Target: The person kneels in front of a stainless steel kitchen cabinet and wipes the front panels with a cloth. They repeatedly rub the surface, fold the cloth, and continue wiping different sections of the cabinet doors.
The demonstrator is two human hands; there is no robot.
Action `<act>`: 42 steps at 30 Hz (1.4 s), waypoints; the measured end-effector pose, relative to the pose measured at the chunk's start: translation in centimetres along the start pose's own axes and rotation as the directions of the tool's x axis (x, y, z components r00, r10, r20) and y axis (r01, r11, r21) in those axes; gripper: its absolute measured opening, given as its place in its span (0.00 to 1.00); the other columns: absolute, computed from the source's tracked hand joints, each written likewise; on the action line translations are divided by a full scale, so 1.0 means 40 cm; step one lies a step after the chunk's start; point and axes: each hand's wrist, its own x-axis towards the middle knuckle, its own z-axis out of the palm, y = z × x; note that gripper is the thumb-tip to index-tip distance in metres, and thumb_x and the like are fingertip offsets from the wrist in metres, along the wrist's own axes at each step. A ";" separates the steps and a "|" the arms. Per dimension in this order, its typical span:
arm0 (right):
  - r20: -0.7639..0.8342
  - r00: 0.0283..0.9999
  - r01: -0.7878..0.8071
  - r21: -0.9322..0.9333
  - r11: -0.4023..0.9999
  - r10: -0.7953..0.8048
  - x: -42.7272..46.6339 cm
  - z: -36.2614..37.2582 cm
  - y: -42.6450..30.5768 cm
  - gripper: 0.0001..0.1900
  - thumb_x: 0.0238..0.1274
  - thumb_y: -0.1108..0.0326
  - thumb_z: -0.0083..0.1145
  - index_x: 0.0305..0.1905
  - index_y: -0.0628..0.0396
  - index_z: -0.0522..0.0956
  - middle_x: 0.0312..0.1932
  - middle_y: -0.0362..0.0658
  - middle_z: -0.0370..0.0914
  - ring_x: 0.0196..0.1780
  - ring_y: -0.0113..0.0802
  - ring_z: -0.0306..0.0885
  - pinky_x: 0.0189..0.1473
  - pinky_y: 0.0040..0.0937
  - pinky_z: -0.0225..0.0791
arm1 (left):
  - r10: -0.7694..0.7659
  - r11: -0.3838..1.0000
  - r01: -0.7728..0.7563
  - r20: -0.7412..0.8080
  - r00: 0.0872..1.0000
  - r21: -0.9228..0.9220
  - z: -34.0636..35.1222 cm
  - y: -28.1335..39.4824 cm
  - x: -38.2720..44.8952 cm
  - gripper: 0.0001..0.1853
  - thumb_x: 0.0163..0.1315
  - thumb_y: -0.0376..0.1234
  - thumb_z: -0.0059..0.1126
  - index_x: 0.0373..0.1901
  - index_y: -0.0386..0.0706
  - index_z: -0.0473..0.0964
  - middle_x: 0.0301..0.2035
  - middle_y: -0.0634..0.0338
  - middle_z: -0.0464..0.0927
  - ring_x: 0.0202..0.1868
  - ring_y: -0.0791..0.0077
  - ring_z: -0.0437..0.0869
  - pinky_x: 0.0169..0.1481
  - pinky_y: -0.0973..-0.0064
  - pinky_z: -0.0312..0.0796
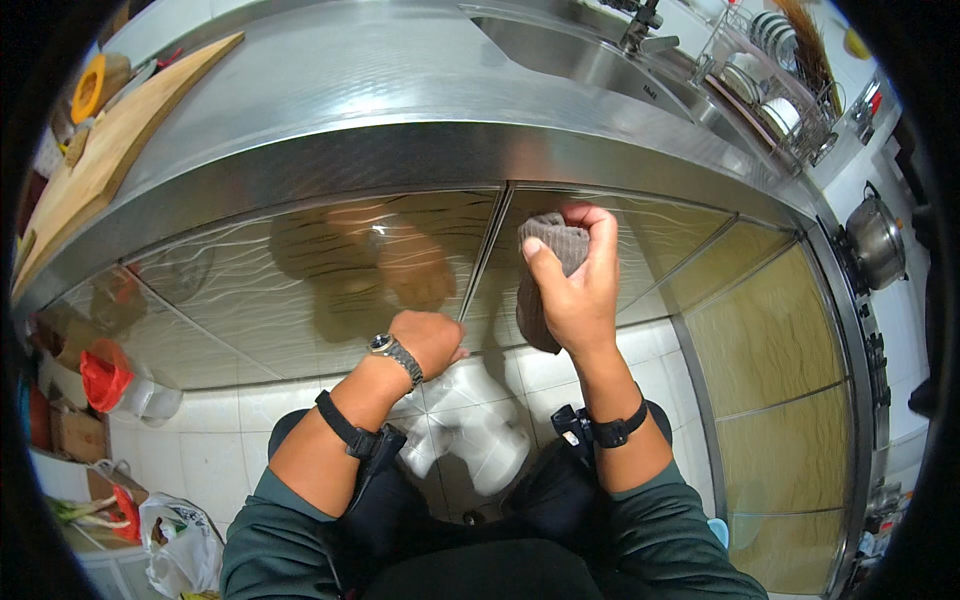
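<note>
A folded grey-brown ribbed cloth (553,281) is gripped in my right hand (589,289), thumb across its front. The cloth's lower part hangs down in front of the right cabinet door (637,247), which is glossy with a wavy pattern. My left hand (426,341), with a metal-band watch (397,356) at the wrist, is curled near the lower end of the gap between the doors. Beside it is the left cabinet door (322,277), which mirrors blurred shapes. Most of the left fingers are hidden, so whether they hold the door edge is unclear.
Above the doors runs a stainless steel countertop (337,82) with a sink (570,56) and a dish rack (757,90). A wooden cutting board (127,142) lies left, near a cut pumpkin (97,86). A metal pot (874,244) stands right. Plastic bags (180,544) sit lower left.
</note>
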 end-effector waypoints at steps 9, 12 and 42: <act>0.035 0.979 -0.203 0.265 0.943 0.201 -0.051 0.004 0.066 0.17 0.84 0.75 0.64 0.66 0.53 0.70 0.58 0.41 0.78 0.56 0.25 0.78 0.60 0.32 0.78 | 0.060 -0.034 -0.205 -0.207 0.977 -0.978 -0.011 0.076 0.011 0.43 0.77 0.21 0.69 0.92 0.37 0.63 0.78 0.55 0.77 0.73 0.72 0.83 0.80 0.65 0.79; 0.030 0.994 -0.105 0.107 0.989 0.102 -0.051 0.000 0.057 0.17 0.83 0.76 0.69 0.64 0.53 0.72 0.57 0.40 0.79 0.56 0.25 0.79 0.61 0.32 0.78 | 0.113 -0.286 -0.190 -0.230 0.967 -0.939 -0.021 0.079 0.013 0.41 0.77 0.19 0.62 0.91 0.37 0.65 0.78 0.56 0.78 0.79 0.69 0.81 0.83 0.65 0.77; -0.028 0.775 0.562 -0.424 0.710 -0.631 0.026 0.061 0.059 0.24 0.56 0.81 0.82 0.60 0.59 0.92 0.53 0.51 0.79 0.48 0.50 0.86 0.46 0.45 0.82 | -0.397 0.393 -0.138 -0.303 0.866 -0.909 0.022 0.019 0.029 0.13 0.86 0.35 0.71 0.52 0.32 0.93 0.35 0.59 0.95 0.35 0.80 0.92 0.43 0.75 0.84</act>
